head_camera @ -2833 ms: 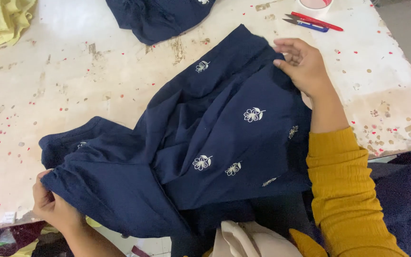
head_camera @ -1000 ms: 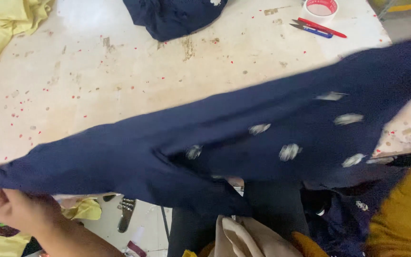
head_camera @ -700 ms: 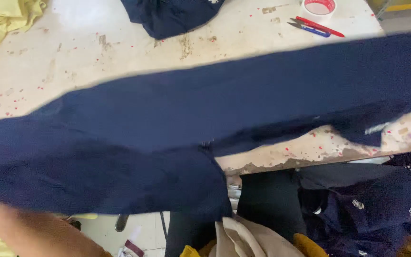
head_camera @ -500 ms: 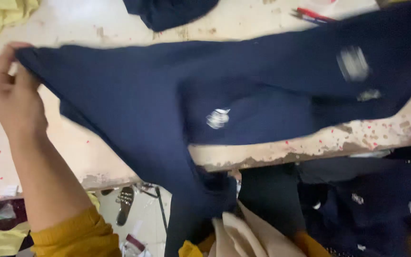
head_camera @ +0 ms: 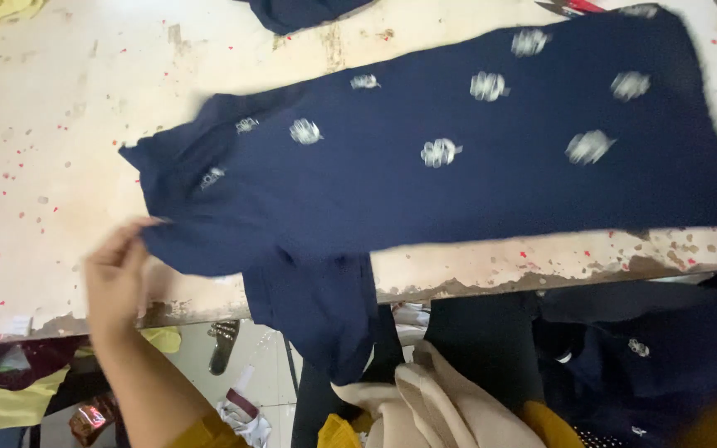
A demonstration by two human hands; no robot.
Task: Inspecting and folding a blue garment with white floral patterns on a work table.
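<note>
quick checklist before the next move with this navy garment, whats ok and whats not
1. Navy garment spread flat on the table: ok, mostly.
2. Sleeve on the table: not ok, it hangs over the front edge.
3. Left hand grip on the garment's left end: cannot tell, fingers touch its edge.
4. Right hand in view: not ok, only a sliver at the right edge.
5. White flower motifs facing up: ok.

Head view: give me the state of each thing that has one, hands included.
Navy garment: spread flat across the table, one sleeve hanging over the front edge.
Left hand: open, fingertips at the garment's left edge.
Right hand: almost wholly out of frame.
Second navy cloth: bunched at the far edge.
</note>
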